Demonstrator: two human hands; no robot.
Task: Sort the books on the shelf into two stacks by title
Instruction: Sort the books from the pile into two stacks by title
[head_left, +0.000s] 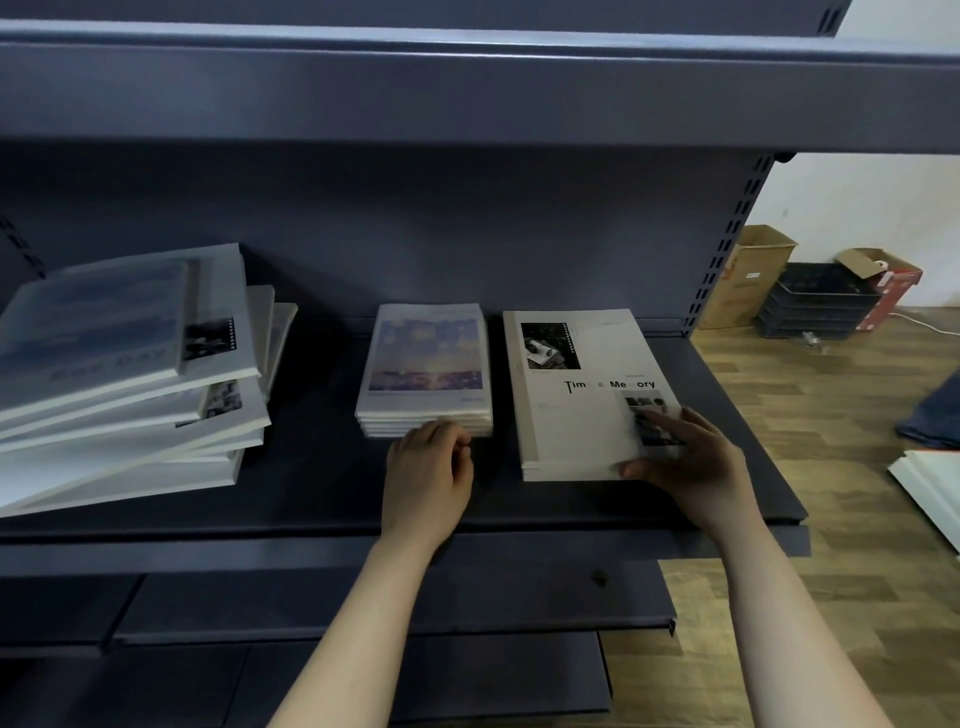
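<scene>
Head cam is looking down at a dark grey metal shelf (311, 483), with another shelf board (415, 88) overhead and a slotted upright (727, 234) at the right end. Past that is wood-look flooring (831, 389), with a cardboard box (748, 275), a stack of black crates (815, 301) and a red box (893, 296) against a pale wall.

All the books are lying flat on the shelf in three groups. The messy pile (130, 374) on the left is fanned out crooked. Its top cover has big blurry letters that might end in "Day", but I can't really read them. The middle stack (426, 364) is neat, with a purplish sky-and-water photo on top and no text I can make out. The right stack (571, 415) is just beside it and reads "Tim & Me ory" with a couple of letters washed out, plus a black-and-white photo in the upper corner.

The left hand (428, 467) is up against the near edge of the middle stack, fingers curled in with nothing visibly in them. The right hand (696, 457) is pinching the near right corner of the right stack, fingers on the cover and thumb at the front edge.
</scene>
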